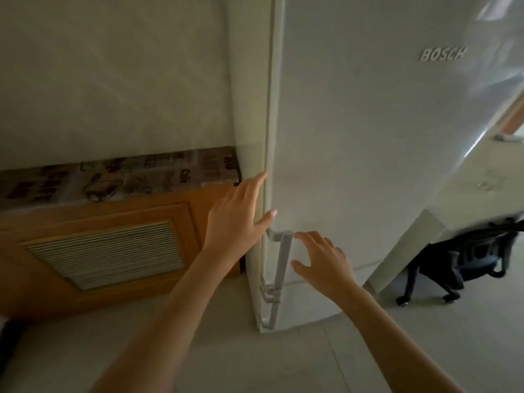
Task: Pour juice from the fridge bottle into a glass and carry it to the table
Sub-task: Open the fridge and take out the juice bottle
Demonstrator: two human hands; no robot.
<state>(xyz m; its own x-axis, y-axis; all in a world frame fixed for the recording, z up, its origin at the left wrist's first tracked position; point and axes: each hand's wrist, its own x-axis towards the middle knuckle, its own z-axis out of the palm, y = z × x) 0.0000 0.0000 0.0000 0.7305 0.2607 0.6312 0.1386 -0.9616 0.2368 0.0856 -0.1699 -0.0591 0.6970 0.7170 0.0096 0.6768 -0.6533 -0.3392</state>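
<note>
Far left: dark shape (10, 344) at the frame edge, cut off, not identifiable. Wooden cabinet door (107, 251) with slatted vent panel (106, 255), partly behind the left forearm. Above it, patterned countertop (119, 177), print too blurred to read. Pale wall (113, 75) behind. Left hand (235, 219), fingers spread and extended, gripping nothing, fingertips at the seam along the fridge's left edge; contact with the edge not certain. White fridge (354, 137), door closed, "BOSCH" lettering (442, 54) upper right. Juice bottle hidden, presumably behind the shut door; glass and table out of view. Vertical grey handle (282, 262) on the door's left edge, lower handle (270, 310) beneath it. Right hand (323, 259) just right of the handle, fingers open and curled slightly, holding nothing, apart from the handle. Far right: black office chair (465, 262), partly hidden by the fridge side and motion-blurred. Streaky glare (496, 66) top right, source unclear.
</note>
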